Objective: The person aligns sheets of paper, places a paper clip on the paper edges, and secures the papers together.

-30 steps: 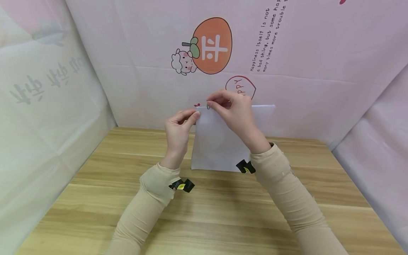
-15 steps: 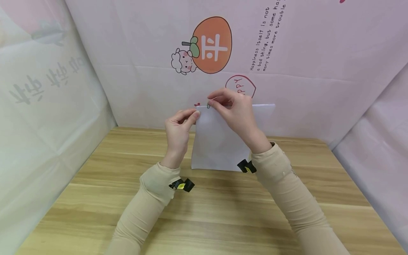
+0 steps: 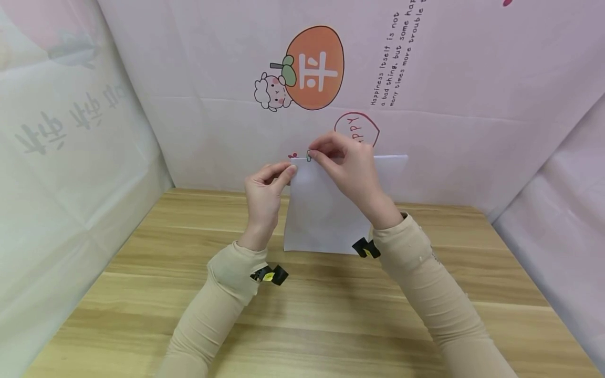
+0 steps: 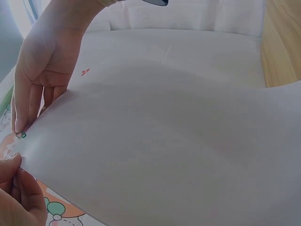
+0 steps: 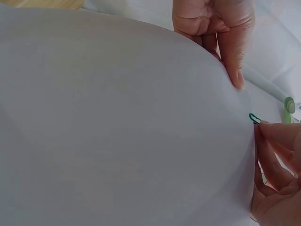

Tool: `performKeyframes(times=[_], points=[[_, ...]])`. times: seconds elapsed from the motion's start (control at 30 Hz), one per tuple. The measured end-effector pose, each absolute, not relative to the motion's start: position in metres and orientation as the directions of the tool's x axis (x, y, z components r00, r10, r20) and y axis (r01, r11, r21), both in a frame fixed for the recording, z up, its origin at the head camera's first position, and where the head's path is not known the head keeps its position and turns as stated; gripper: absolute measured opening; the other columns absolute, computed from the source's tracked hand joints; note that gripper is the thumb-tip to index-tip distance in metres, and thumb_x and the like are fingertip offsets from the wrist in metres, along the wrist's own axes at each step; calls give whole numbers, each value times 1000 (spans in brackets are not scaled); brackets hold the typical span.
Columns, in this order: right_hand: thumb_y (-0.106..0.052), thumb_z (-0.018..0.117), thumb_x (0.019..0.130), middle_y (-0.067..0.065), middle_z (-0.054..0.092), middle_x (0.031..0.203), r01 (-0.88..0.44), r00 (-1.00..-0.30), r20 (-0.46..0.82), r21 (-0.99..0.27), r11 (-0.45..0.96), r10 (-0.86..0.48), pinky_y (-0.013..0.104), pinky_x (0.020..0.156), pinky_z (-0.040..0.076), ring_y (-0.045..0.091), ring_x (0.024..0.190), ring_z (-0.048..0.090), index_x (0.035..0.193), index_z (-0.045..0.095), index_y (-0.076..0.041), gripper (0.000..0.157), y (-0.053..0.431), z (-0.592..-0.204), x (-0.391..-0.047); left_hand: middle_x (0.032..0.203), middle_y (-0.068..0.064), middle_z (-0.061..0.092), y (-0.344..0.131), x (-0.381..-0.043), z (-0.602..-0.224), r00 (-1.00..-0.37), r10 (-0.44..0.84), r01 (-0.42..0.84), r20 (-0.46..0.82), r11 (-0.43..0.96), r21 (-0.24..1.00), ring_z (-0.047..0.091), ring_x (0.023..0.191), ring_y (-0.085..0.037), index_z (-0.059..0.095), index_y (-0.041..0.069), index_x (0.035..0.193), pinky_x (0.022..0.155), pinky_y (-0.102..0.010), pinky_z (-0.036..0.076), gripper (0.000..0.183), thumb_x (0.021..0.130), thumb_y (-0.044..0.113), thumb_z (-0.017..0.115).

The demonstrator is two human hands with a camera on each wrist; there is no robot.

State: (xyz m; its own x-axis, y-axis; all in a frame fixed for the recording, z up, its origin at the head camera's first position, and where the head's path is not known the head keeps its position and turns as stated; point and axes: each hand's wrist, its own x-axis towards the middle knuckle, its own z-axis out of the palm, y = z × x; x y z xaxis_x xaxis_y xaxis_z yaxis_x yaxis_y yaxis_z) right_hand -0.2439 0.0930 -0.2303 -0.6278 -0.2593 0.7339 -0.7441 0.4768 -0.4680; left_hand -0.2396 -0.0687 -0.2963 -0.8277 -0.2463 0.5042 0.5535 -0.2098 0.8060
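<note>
A white sheet of paper (image 3: 326, 210) stands upright above the table; whether it is one sheet or several I cannot tell. My left hand (image 3: 267, 194) pinches its upper left corner between thumb and fingers. A small green paper clip (image 5: 254, 118) sits at the paper's top edge, a little right of that corner. Thumb and index finger of my right hand (image 3: 350, 168) pinch the clip's outer end. In the right wrist view, the clip's loop shows against the paper's near face. The left wrist view has the right hand (image 4: 47, 70) at the edge, with the clip under its fingertips.
A wooden table (image 3: 302, 315) spreads beneath both arms. Behind the paper hangs a pale printed cloth (image 3: 227, 131) with an orange fruit drawing. White cloth (image 3: 71, 157) walls the left side, and more cloth (image 3: 562, 199) hangs at the right.
The right hand and the clip shift very slightly at the paper's top edge. The left hand and the paper stay almost where they were.
</note>
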Motion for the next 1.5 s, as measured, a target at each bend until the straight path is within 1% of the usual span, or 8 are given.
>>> performKeyframes(times=[0.17, 0.57, 0.7, 1.2, 1.5], points=[[-14, 70, 86, 5, 74, 90, -756, -612, 746, -454, 472, -262, 23, 78, 56, 11, 79, 69, 95, 71, -9, 10, 93, -232, -246, 77, 4, 64, -68, -239, -296, -828, -246, 553, 504, -205, 808, 56, 70, -11, 70, -10, 95, 66, -19, 50, 26, 80, 10, 75], [-12, 70, 86, 4, 74, 87, -771, -584, 766, -419, 480, -268, 24, 78, 56, 11, 77, 69, 93, 72, -9, 8, 92, -235, -247, 77, 4, 64, -69, -240, -298, -829, -241, 551, 504, -206, 808, 57, 72, -11, 70, -10, 96, 68, -19, 52, 26, 80, 11, 75], [-12, 70, 86, 4, 73, 86, -776, -575, 773, -411, 479, -268, 24, 77, 56, 11, 76, 69, 92, 72, -8, 8, 92, -236, -247, 76, 4, 64, -68, -240, -297, -828, -244, 552, 504, -204, 808, 56, 70, -11, 70, -10, 95, 67, -18, 50, 26, 80, 10, 75], [-12, 70, 86, 3, 73, 86, -779, -558, 784, -382, 497, -272, 25, 76, 55, 10, 77, 67, 91, 73, -8, 7, 93, -238, -249, 75, 5, 63, -68, -243, -299, -827, -251, 552, 502, -201, 809, 54, 68, -10, 70, -10, 95, 65, -18, 48, 26, 80, 10, 75], [-12, 70, 85, 3, 73, 86, -774, -559, 784, -377, 508, -271, 25, 77, 55, 11, 79, 67, 90, 73, -9, 7, 93, -237, -249, 76, 4, 64, -68, -241, -297, -830, -246, 550, 500, -220, 805, 55, 69, -10, 69, -12, 95, 65, -18, 50, 25, 80, 8, 74]])
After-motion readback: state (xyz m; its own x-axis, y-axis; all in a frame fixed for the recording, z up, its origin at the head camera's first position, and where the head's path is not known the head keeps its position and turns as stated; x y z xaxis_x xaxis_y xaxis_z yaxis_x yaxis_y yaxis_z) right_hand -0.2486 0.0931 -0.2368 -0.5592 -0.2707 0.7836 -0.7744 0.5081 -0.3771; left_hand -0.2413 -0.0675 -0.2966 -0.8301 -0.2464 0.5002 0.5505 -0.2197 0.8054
